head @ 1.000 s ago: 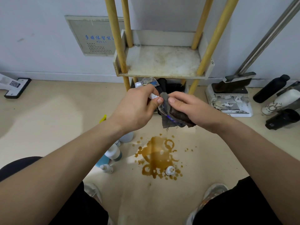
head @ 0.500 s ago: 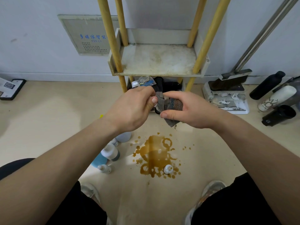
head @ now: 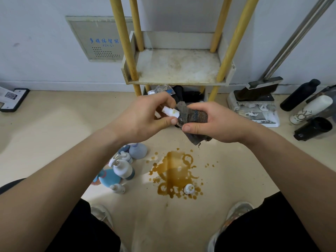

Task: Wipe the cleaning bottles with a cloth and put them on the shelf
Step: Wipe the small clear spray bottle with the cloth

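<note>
Dirty white shelf tier with yellow posts (head: 174, 82) is still bare, so nothing's been stowed yet. Since a second ago the dark grey woven cloth (head: 194, 115) has been bunched snug round the small clear white-capped bottle (head: 170, 111), which is held mid-air just in front of the shelf. Wrapped body is gripped by the curled right hand (head: 216, 122), and the cap end is pinched by the left hand (head: 145, 117).

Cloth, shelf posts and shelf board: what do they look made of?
The cloth round the bottle looks like woven fabric, dark grey and matte; loose threads hang from its lower corner. The shelf posts seem wood or bamboo, yellow and smooth, though no grain shows. The shelf board may be painted board or plastic, off-white, matte, blotched with grime.
</note>
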### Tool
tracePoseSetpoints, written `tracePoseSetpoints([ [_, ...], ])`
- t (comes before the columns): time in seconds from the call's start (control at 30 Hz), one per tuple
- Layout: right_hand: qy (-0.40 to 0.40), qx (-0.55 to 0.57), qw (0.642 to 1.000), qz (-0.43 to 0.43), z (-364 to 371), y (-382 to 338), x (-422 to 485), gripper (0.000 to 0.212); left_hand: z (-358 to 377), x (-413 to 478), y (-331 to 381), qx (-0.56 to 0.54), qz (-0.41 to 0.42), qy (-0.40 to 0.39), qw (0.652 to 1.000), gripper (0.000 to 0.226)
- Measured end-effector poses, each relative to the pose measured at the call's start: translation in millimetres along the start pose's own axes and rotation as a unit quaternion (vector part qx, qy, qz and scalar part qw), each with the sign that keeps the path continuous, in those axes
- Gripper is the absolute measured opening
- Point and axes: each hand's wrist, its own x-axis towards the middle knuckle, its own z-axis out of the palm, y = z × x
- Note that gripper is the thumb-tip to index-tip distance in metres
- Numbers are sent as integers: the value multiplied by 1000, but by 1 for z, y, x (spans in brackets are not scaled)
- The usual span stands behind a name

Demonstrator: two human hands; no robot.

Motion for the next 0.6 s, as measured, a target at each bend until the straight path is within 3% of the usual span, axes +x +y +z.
tracePoseSetpoints([
  [0.13,-21,88,996,14,-3,-1,-4,31,0,-4,2,-62,-1,41,997,28],
  [0.23,-32,111,993,17,-3,3,-4,42,0,-1,4,-36,22,12,999,27],
  [0.37,-35,115,993,15,-1,4,-4,35,1,1,3,32,40,18,999,19],
  [0.5,-11,22,1000,-7,1,1,-1,32,3,2,2,100,22,1,995,16],
  [0.6,6,-100,995,-21,4,2,-1,30,10,2,1,129,-9,-25,991,39],
])
